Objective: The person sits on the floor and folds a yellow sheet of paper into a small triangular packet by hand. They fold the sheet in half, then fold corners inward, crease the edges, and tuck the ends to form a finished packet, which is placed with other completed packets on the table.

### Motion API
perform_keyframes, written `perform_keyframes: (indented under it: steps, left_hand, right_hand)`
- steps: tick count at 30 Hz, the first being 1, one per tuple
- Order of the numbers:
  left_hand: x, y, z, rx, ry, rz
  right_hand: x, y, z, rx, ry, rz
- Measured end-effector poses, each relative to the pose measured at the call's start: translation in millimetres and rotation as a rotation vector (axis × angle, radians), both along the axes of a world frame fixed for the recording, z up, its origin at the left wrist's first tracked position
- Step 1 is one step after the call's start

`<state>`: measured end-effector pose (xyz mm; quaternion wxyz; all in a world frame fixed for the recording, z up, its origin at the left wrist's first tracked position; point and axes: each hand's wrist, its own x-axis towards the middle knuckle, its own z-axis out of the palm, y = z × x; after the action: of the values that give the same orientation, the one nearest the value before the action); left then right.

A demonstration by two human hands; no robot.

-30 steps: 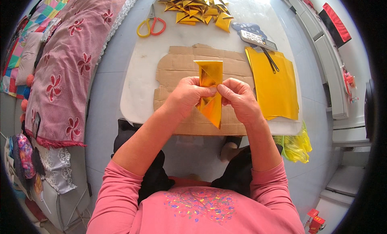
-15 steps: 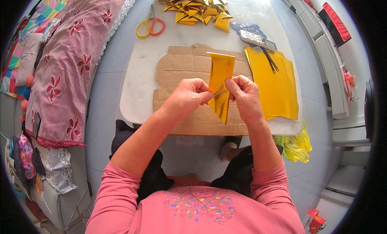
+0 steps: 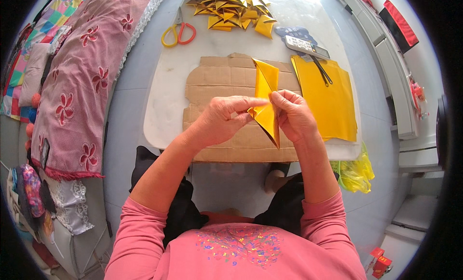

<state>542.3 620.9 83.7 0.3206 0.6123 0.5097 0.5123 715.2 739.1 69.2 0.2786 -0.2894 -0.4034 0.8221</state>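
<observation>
A folded piece of gold paper (image 3: 266,79) is held upright above a cardboard sheet (image 3: 217,82), its two ends pointed and its middle creased. My left hand (image 3: 225,117) has its index finger laid across the paper's middle, with the thumb at its left edge. My right hand (image 3: 295,115) pinches the right edge between thumb and fingers. To the right of the cardboard lies a stack of flat gold sheets (image 3: 333,106). A pile of folded gold pieces (image 3: 234,9) sits at the far end of the table.
Scissors (image 3: 178,34) with one yellow and one red handle lie at the far left of the white table (image 3: 161,91). A phone-like handset (image 3: 306,47) and a black tweezer-like tool (image 3: 322,70) rest by the gold sheets. A yellow plastic bag (image 3: 357,171) hangs below the right corner.
The upper end of the gold paper has gone from a flat edge to a slanted point. My left index finger has stretched out across its middle. My right hand keeps its pinch.
</observation>
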Motion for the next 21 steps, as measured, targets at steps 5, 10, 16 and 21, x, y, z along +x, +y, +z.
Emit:
perform_keyframes:
  steps: [5, 10, 16, 21]
  left_hand:
    - [-1.0, -0.2, 0.1, 0.050, 0.091, -0.030]
    - [-2.1, -0.7, 3.8, 0.064, 0.154, -0.031]
    - [-0.8, -4.6, 5.8, 0.052, -0.107, 0.066]
    - [-2.5, -2.8, 8.1, 0.018, -0.312, 0.110]
  right_hand:
    - [0.8, 1.9, -2.0, -0.021, 0.018, 0.031]
    - [1.3, -0.4, 1.8, -0.049, 0.066, 0.048]
    - [0.6, -6.9, 13.4, 0.087, 0.168, -0.038]
    - [8.2, -13.0, 16.5, 0.348, 0.237, 0.054]
